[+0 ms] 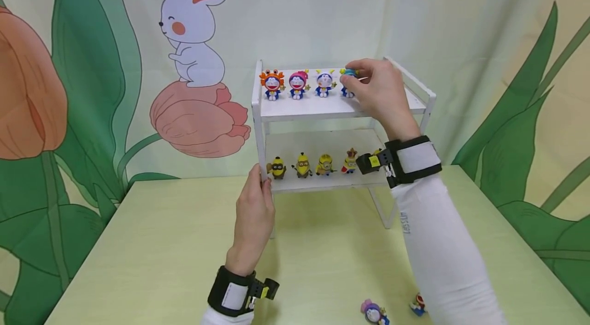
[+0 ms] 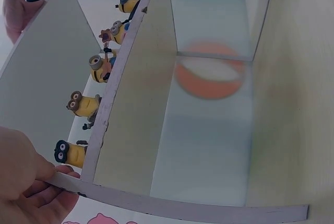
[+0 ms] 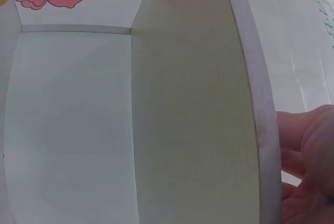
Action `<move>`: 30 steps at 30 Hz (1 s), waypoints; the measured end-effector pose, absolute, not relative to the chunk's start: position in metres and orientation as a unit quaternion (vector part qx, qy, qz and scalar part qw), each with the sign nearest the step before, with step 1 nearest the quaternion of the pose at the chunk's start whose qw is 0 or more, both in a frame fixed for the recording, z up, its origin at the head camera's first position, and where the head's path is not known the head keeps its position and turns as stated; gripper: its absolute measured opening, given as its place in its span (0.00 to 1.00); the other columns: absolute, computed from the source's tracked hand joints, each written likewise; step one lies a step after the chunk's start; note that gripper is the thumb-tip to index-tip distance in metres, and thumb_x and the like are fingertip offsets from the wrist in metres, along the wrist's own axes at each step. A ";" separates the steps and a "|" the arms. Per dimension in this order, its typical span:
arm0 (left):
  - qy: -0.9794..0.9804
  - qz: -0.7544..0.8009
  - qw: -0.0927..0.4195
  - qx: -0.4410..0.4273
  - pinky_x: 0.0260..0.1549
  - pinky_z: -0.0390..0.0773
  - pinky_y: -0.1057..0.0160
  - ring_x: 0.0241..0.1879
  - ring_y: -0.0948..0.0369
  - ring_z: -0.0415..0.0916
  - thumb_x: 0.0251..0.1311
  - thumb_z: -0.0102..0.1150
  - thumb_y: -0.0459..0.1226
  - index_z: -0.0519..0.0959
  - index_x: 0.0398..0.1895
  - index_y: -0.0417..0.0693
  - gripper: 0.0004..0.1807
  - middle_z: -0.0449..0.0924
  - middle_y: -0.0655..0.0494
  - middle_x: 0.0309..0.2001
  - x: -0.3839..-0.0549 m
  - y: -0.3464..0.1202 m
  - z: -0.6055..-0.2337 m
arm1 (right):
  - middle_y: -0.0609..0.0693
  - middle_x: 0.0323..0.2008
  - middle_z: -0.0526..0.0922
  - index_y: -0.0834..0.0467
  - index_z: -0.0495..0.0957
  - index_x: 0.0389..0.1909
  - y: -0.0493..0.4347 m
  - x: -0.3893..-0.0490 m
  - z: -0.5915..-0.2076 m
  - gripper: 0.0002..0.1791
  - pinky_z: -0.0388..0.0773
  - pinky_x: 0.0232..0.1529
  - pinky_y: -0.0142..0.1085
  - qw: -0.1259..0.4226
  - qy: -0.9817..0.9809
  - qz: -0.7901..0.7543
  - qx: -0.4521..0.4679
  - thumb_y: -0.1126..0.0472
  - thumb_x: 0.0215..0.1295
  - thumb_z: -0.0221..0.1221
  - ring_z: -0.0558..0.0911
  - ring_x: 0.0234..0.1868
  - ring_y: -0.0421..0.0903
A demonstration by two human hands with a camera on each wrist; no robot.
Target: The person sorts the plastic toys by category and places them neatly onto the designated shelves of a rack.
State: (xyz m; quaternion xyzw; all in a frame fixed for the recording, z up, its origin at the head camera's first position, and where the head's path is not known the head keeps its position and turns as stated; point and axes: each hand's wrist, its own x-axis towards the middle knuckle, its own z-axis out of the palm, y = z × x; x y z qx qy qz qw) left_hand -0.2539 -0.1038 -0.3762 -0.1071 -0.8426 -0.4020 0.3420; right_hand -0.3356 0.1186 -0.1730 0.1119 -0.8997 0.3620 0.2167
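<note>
A white two-tier shelf (image 1: 313, 110) stands on the table. My left hand (image 1: 253, 217) holds its left front post, at the height of the lower tier; the left wrist view shows the fingers curled round that post. On the upper tier, my right hand (image 1: 384, 97) pinches a blue-hatted Doraemon figurine (image 1: 348, 91), partly hidden by the fingers. To its left stand a crab-hatted figurine (image 1: 272, 85), a pink-hatted figurine (image 1: 298, 85) and a figurine with yellow horns (image 1: 324, 84), all upright in a row. In the right wrist view, the upper board hides the figurine.
Several minion figurines (image 1: 302, 165) line the lower tier, one partly behind the right wrist's camera. On the table (image 1: 175, 243) in front lie a purple-hatted figurine (image 1: 374, 311) and a red-and-blue figurine (image 1: 418, 304) beside the right sleeve. A printed curtain (image 1: 304, 13) hangs behind the shelf.
</note>
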 end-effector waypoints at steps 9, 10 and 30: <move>-0.841 -0.399 0.349 -0.110 0.43 0.82 0.55 0.46 0.49 0.79 0.70 0.49 0.26 0.66 0.58 0.32 0.15 0.77 0.39 0.47 -0.256 -0.107 -0.375 | 0.52 0.59 0.79 0.54 0.76 0.62 0.118 -0.333 -0.170 0.28 0.68 0.61 0.42 0.250 -0.866 0.422 0.101 0.41 0.75 0.45 0.75 0.60 0.47; -0.841 -0.400 0.347 -0.109 0.44 0.82 0.55 0.47 0.49 0.79 0.70 0.49 0.26 0.66 0.58 0.32 0.16 0.77 0.40 0.47 -0.256 -0.107 -0.375 | 0.50 0.60 0.77 0.54 0.75 0.63 0.119 -0.331 -0.170 0.29 0.67 0.63 0.41 0.262 -0.856 0.435 0.096 0.39 0.75 0.43 0.73 0.62 0.45; -0.842 -0.398 0.346 -0.113 0.46 0.81 0.55 0.49 0.49 0.78 0.69 0.49 0.25 0.66 0.59 0.32 0.17 0.77 0.38 0.48 -0.254 -0.105 -0.377 | 0.48 0.65 0.73 0.58 0.77 0.59 0.140 -0.269 -0.183 0.23 0.56 0.69 0.37 0.356 -0.804 0.434 0.195 0.48 0.77 0.44 0.63 0.69 0.39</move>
